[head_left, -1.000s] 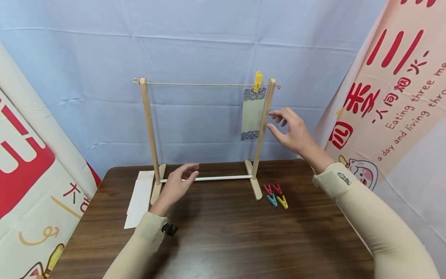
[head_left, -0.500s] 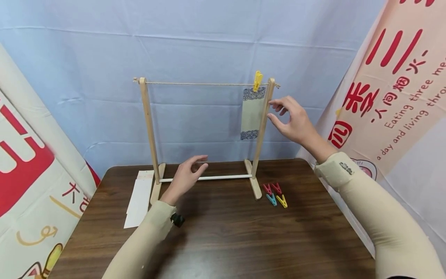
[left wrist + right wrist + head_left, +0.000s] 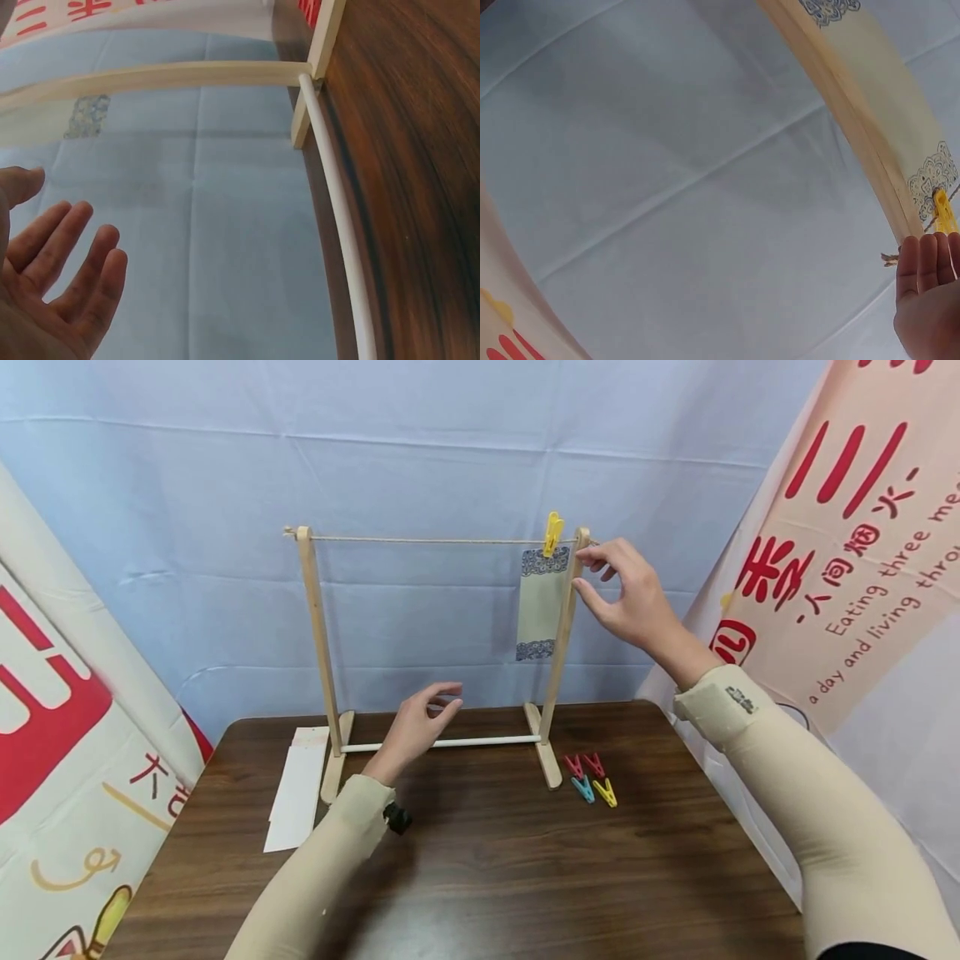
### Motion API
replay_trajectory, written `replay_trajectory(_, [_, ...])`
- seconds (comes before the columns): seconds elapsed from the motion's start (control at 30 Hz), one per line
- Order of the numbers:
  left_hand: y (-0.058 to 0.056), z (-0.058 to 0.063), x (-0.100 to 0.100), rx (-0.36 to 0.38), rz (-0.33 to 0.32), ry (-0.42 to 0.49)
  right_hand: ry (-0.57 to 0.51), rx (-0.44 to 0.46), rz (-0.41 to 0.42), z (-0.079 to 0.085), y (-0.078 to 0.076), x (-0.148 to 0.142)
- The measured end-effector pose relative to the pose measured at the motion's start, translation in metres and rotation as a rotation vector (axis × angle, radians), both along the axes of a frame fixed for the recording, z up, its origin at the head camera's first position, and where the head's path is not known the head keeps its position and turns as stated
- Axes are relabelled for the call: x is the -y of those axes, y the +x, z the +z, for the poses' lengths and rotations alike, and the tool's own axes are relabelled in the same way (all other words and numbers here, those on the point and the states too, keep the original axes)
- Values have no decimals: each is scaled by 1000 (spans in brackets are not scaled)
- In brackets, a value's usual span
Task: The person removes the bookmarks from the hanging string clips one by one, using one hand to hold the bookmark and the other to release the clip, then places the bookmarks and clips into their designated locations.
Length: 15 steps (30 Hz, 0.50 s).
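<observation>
A patterned paper card (image 3: 540,606) hangs from the string (image 3: 427,540) of a wooden frame, held by a yellow clothespin (image 3: 552,533) near the right post (image 3: 564,647). My right hand (image 3: 628,593) is raised beside that post's upper part, thumb and fingers apart and loosely bent, holding nothing. In the right wrist view its fingers (image 3: 928,262) appear just below the yellow clothespin (image 3: 943,211); whether they touch the post, I cannot tell. My left hand (image 3: 418,718) hovers in front of the white lower rod (image 3: 487,742), fingers spread and relaxed with nothing in them.
Several loose clothespins (image 3: 591,778), red, blue and yellow, lie right of the frame's right foot. White paper strips (image 3: 296,802) lie by the left foot (image 3: 334,768) on the brown table (image 3: 510,877). A pale blue cloth (image 3: 420,460) hangs behind.
My right hand has risen alongside the right post toward its top. My left hand has moved right and slightly up. The hanging card and loose clothespins stay as they were.
</observation>
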<state>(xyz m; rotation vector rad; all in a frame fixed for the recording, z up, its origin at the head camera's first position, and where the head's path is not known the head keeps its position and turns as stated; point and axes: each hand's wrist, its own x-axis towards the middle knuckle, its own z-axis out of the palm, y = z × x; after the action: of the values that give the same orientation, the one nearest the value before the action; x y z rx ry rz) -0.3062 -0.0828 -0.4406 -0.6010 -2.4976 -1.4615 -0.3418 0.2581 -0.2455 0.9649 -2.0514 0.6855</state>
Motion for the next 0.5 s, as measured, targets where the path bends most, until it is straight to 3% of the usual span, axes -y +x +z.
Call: replay_trajectory(0.5, [-18, 5, -30, -11, -29, -39, -13, -23, -24, 19, -11, 10])
